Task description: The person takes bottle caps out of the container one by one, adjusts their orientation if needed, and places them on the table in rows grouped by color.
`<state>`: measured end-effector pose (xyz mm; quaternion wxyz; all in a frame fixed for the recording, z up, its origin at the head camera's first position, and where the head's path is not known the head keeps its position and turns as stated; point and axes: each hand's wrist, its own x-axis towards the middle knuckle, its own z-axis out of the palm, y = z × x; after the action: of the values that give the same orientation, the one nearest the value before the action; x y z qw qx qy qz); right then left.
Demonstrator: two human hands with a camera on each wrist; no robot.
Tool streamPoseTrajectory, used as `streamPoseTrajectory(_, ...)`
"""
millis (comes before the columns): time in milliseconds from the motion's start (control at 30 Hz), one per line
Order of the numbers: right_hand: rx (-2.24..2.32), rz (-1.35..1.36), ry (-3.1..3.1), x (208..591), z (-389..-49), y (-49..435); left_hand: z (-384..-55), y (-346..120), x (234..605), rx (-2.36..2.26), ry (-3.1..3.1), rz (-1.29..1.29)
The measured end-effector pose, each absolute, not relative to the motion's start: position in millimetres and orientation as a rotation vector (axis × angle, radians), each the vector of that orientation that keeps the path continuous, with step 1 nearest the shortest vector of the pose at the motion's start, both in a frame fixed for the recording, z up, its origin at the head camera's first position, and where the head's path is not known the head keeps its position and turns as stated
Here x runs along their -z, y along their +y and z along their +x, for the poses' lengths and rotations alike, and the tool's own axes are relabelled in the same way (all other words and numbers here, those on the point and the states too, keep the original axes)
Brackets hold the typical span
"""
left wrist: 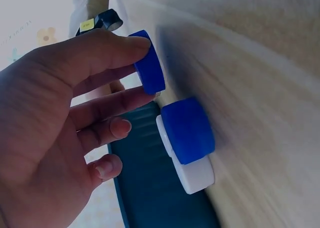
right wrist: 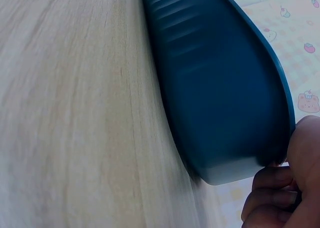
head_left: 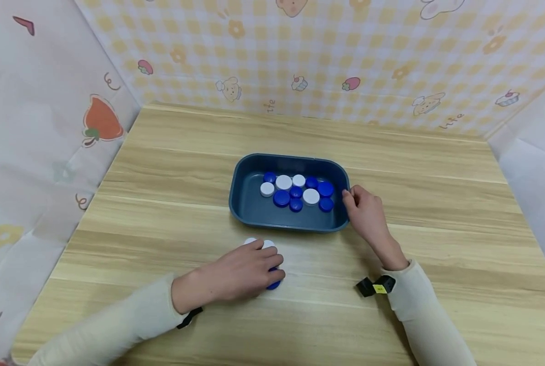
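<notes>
Left hand (head_left: 236,269) pinches a blue cap (left wrist: 151,65) | right hand (head_left: 366,211) grips the tray (head_left: 250,206) end | assorted caps (head_left: 281,198) lie inside | white caps (head_left: 269,244) on tabletop (head_left: 437,203) beside left hand

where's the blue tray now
In the head view, the blue tray is around the middle of the table, with the right grip at its right end and the left grip by its near side.

The left hand (left wrist: 62,123) pinches a blue disc (left wrist: 151,65) — near it, another blue disc (left wrist: 187,130) (partly hiding white discs (left wrist: 195,177)).
</notes>
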<state>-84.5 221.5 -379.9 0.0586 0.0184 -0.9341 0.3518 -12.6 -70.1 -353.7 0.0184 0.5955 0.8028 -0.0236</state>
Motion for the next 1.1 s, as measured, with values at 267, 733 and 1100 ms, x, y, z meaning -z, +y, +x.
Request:
streamPoseTrajectory(267, -1.068, 0.059, -2.829, 380.0, -84.4, 222.4, -11.3, -67.5, 359.4, 0.101, 2.525, 1.868)
streamPoseTrajectory(733, -1.084, 0.035, -2.834, 379.8, -84.0, 221.0, -12.5, -66.7, 363.2, 0.098, 2.567, 1.943)
streamPoseTrajectory(1100, -1.095, 0.04, -2.828, 380.9, -84.7, 221.5, -14.4, -69.4, 360.5, 0.101, 2.58, 1.876)
